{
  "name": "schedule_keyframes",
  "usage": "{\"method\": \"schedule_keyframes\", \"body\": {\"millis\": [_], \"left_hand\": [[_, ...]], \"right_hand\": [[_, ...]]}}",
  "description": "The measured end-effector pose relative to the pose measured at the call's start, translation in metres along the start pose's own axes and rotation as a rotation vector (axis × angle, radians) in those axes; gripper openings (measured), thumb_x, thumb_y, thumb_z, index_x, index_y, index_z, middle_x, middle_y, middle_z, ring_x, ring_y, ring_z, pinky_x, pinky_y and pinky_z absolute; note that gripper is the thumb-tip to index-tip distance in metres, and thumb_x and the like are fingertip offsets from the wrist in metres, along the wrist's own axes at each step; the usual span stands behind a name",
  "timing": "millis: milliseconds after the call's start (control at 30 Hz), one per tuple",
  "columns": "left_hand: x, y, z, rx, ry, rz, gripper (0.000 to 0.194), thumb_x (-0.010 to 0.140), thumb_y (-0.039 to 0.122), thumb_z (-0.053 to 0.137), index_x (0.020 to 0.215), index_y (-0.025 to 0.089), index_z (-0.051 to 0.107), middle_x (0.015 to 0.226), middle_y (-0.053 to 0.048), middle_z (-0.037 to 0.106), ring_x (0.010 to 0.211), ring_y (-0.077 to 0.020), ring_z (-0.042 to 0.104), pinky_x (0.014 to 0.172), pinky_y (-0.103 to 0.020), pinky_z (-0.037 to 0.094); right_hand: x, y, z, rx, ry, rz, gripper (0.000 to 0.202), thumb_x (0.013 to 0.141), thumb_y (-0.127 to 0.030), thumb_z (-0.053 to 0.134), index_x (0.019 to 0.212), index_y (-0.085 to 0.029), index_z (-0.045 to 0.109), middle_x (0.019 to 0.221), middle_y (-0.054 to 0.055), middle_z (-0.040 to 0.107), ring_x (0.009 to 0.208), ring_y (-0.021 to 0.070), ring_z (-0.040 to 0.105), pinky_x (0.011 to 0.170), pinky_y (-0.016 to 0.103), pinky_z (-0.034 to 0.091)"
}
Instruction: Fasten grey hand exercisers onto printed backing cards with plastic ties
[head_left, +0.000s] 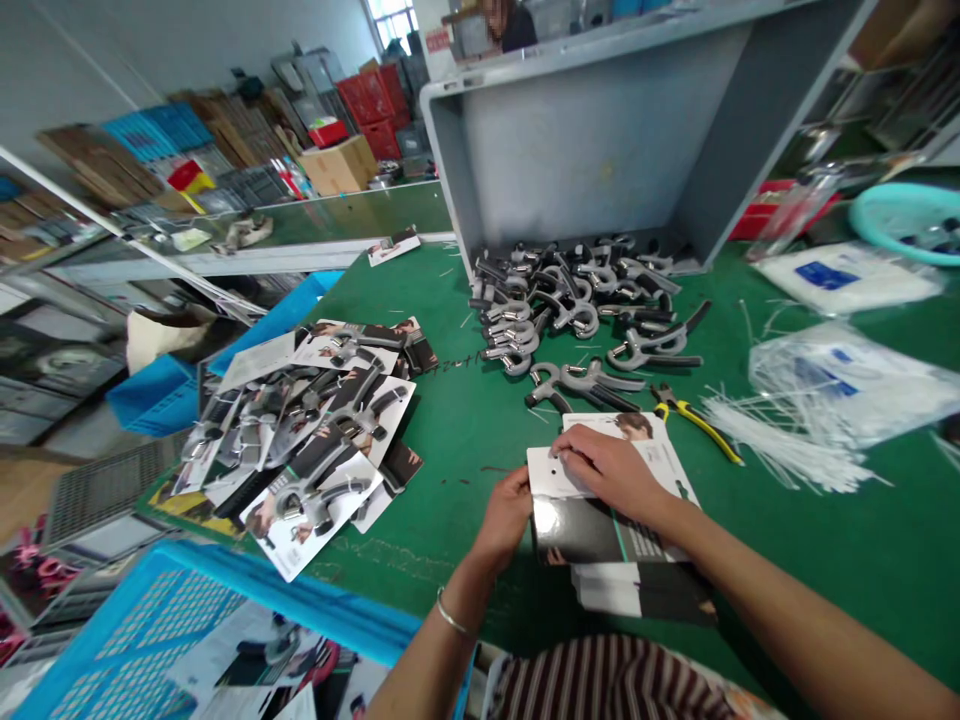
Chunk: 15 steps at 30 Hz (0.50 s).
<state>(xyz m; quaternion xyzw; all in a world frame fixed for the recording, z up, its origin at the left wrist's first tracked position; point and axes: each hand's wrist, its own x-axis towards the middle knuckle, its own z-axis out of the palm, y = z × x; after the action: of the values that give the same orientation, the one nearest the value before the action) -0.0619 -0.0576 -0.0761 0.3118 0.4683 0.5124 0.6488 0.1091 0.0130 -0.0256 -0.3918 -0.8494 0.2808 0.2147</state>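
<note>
My left hand (504, 518) grips the left edge of a printed backing card (581, 530), its fingertips partly hidden behind it. On the card's white upper part, beside small punched holes, rest the curled fingers of my right hand (609, 470); whatever they pinch is too small to make out. More printed cards (664, 590) lie beneath. Grey-and-black hand grip exercisers (592, 380) lie just beyond the cards. Yellow-handled cutters (701, 425) and a bundle of white cable ties (795, 440) are to the right of my right hand.
A grey crate (570, 140) stands tipped on its side, grips spilling out. Carded grips (315, 430) are heaped at left. A blue basket (150, 610) stands front left. Plastic bags (847, 370) and a turquoise basin (904, 215) sit right. A person (517, 28) is behind the crate.
</note>
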Motion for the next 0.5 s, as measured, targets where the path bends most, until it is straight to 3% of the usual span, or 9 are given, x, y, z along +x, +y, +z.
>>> {"method": "schedule_keyframes", "body": {"millis": [167,367,500], "left_hand": [[0.007,-0.01,0.003,-0.101,0.087,0.019,0.029,0.074,0.026,0.074,0.101,0.018,0.072,0.093,-0.005,0.075,0.088,-0.0196,0.068,0.084,-0.031,0.05],[0.008,-0.005,-0.001,0.014,-0.113,-0.015,0.034,0.073,0.025,0.076,0.105,0.014,0.074,0.098,-0.008,0.075,0.093,-0.0236,0.067,0.09,-0.035,0.05],[0.004,-0.004,-0.003,0.029,-0.096,-0.005,0.035,0.076,0.026,0.073,0.109,0.014,0.073,0.1,-0.009,0.075,0.096,-0.0247,0.067,0.091,-0.037,0.05]], "right_hand": [[-0.005,0.0,-0.004,0.013,-0.037,-0.006,0.024,0.094,-0.018,0.043,0.103,-0.022,0.065,0.101,0.005,0.064,0.093,0.0192,0.06,0.084,0.03,0.043],[-0.012,-0.003,-0.006,0.014,-0.052,-0.01,0.018,0.092,-0.02,0.052,0.104,-0.021,0.064,0.097,0.005,0.063,0.086,0.0189,0.059,0.078,0.03,0.044],[-0.015,-0.003,-0.005,0.052,-0.039,-0.027,0.018,0.092,-0.019,0.052,0.104,-0.022,0.066,0.097,0.006,0.063,0.089,0.0197,0.059,0.079,0.031,0.045]]}}
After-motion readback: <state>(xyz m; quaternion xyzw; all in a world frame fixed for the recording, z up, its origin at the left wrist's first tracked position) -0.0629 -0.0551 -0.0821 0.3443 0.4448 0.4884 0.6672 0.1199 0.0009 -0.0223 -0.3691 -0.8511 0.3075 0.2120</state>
